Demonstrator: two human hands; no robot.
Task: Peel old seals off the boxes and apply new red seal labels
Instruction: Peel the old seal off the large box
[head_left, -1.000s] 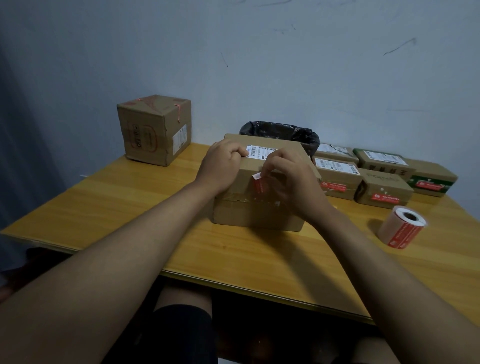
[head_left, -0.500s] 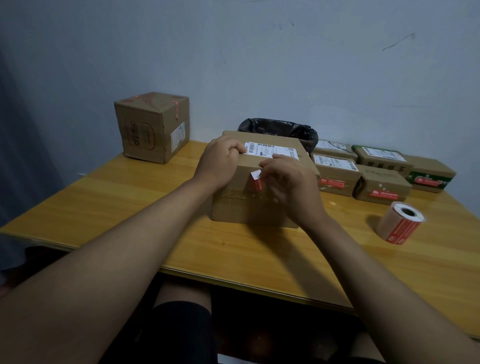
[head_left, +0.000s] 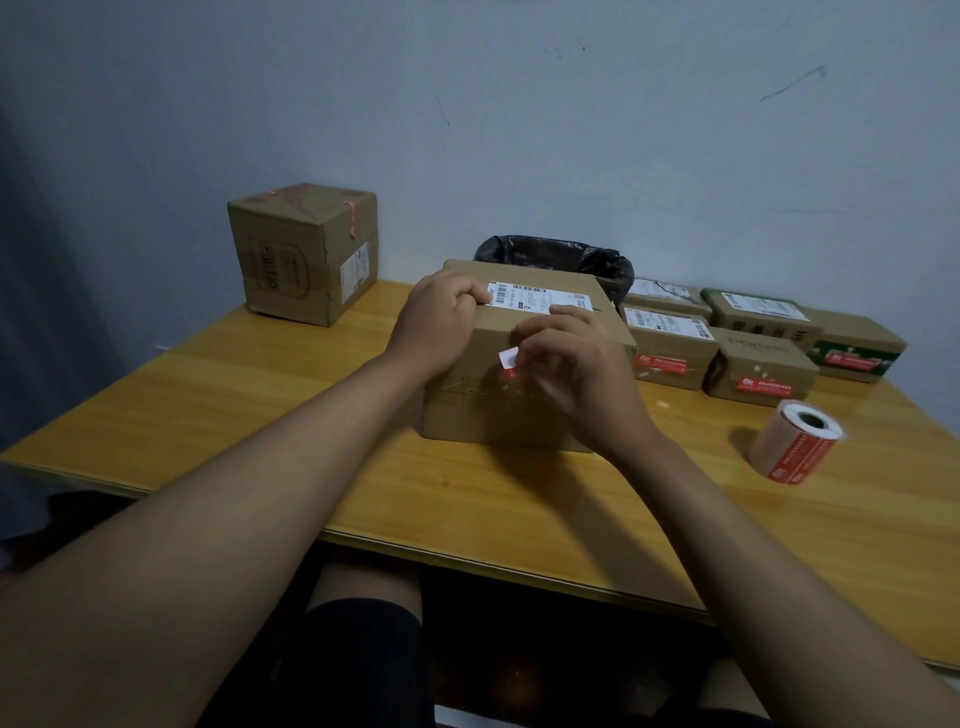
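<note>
Left hand (head_left: 436, 325) gripping top edge of brown cardboard box (head_left: 530, 364) sitting mid yellow wooden surface (head_left: 260, 415). Right hand (head_left: 576, 369) pinching half-lifted red-and-white seal (head_left: 510, 359) on box front, fingers curling round it.

Mid-frame, a cardboard box (head_left: 519, 358) sits on the wooden table (head_left: 208, 415). The left hand (head_left: 436, 322) curls over its top left edge, beside a white shipping label (head_left: 540, 298). The right hand (head_left: 576, 374) pinches a partly lifted old seal (head_left: 510, 358) on the front face. At right lie a red label roll (head_left: 795, 441) and several small boxes (head_left: 758, 371).
</note>
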